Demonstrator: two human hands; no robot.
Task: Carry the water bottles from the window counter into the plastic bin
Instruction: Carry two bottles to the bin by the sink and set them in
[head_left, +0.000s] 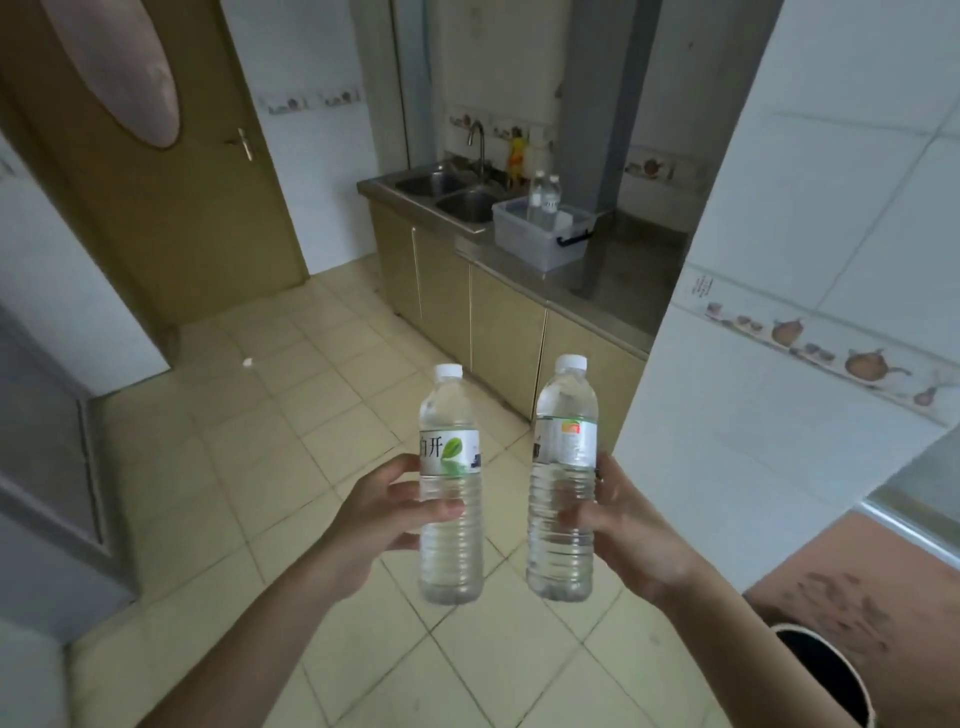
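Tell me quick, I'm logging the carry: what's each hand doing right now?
Left hand: grips the leaf-label bottle.
Right hand: grips the other bottle.

bottles: clear, white caps | bin: translucent white | floor: beige tiles

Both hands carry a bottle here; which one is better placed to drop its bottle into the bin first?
Right, probably. The right hand and its bottle are on the side of the counter where the plastic bin sits. The left hand has an equal grip on its bottle.
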